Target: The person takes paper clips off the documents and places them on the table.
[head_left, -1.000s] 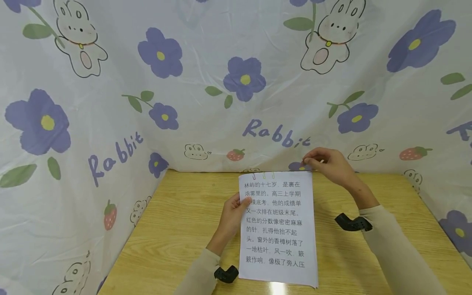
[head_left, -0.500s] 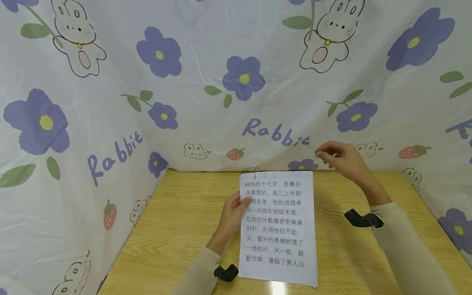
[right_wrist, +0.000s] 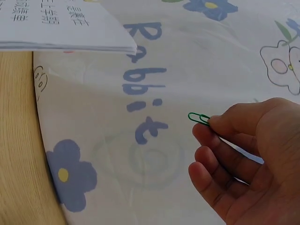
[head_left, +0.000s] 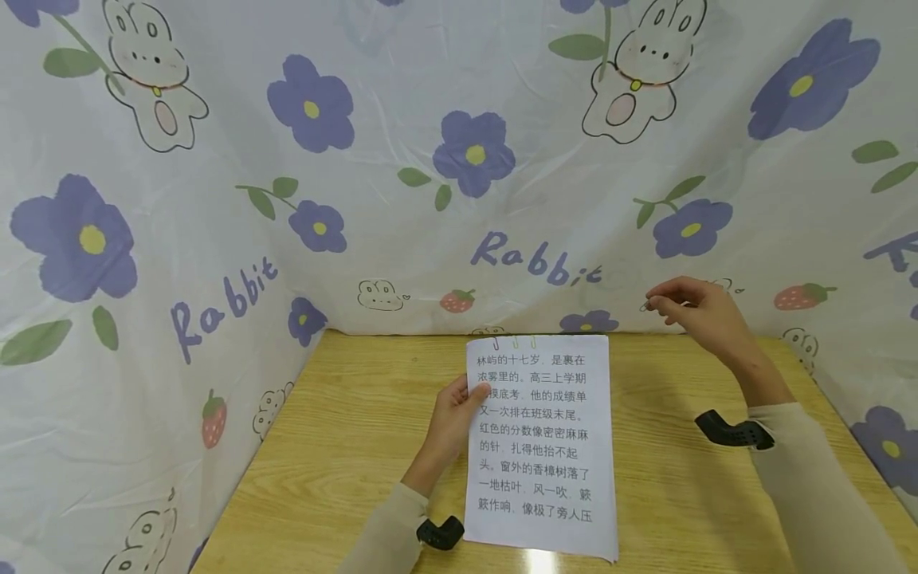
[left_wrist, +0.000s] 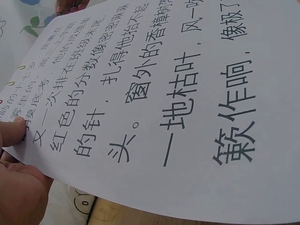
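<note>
Hanging behind papers (head_left: 541, 446): rabbit-print cloth (head_left: 409, 231).

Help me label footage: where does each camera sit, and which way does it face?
Head: worn on the head, facing forward and down at the papers, table and cloth; left hand, right hand and sleeves show.
Left wrist: on that wrist, facing across the papers; part of both hands shows.
Right wrist: on that wrist, facing the cloth; right hand pinches a green clip.
Head and left wrist share the attached clips.

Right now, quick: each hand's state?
Left hand: holding the paper stack by its left edge.
Right hand: pinching a green paper clip.
</note>
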Tool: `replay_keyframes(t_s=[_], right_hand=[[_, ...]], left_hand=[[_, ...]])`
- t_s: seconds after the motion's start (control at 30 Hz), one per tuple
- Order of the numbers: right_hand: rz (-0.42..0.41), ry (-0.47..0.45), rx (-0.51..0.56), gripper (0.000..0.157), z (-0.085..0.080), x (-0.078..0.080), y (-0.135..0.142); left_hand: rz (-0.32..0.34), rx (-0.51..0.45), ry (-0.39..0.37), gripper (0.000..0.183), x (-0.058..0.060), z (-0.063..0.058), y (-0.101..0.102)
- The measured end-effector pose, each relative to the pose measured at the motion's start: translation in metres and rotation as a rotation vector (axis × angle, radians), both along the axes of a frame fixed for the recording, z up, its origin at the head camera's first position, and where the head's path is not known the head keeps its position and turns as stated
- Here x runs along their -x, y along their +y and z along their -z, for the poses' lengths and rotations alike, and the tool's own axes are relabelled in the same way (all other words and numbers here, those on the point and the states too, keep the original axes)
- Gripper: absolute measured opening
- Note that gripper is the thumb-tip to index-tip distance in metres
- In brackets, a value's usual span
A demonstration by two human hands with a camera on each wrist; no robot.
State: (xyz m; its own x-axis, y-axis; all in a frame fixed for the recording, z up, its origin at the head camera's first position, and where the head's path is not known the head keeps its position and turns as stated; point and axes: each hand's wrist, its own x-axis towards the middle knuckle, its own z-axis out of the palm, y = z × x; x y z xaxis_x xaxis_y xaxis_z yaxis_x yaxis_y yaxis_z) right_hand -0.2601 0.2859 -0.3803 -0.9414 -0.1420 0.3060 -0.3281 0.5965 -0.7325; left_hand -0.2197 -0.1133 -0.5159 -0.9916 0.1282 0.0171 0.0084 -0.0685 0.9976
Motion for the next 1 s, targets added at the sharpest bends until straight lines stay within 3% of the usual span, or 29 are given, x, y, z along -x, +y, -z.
replay_keyframes(t_s=[0.53,0.73,1.0], right_hand=[[0.090,-0.124,0.047,0.037,0.039,-0.006,0.047],[0.101,-0.132,0.052,0.037,0.049,-0.008,0.054],[0.127,-0.167,0.054,0.043,0.061,-0.011,0.061]], left_hand=[[-0.006,0.015,-0.012,0.034,-0.002,-0.005,-0.002],[-0.003,0.008,0.019,0.035,-0.002,-0.004,-0.003],[-0.009,0.014,0.003,0.036,-0.003,-0.005,-0.003]])
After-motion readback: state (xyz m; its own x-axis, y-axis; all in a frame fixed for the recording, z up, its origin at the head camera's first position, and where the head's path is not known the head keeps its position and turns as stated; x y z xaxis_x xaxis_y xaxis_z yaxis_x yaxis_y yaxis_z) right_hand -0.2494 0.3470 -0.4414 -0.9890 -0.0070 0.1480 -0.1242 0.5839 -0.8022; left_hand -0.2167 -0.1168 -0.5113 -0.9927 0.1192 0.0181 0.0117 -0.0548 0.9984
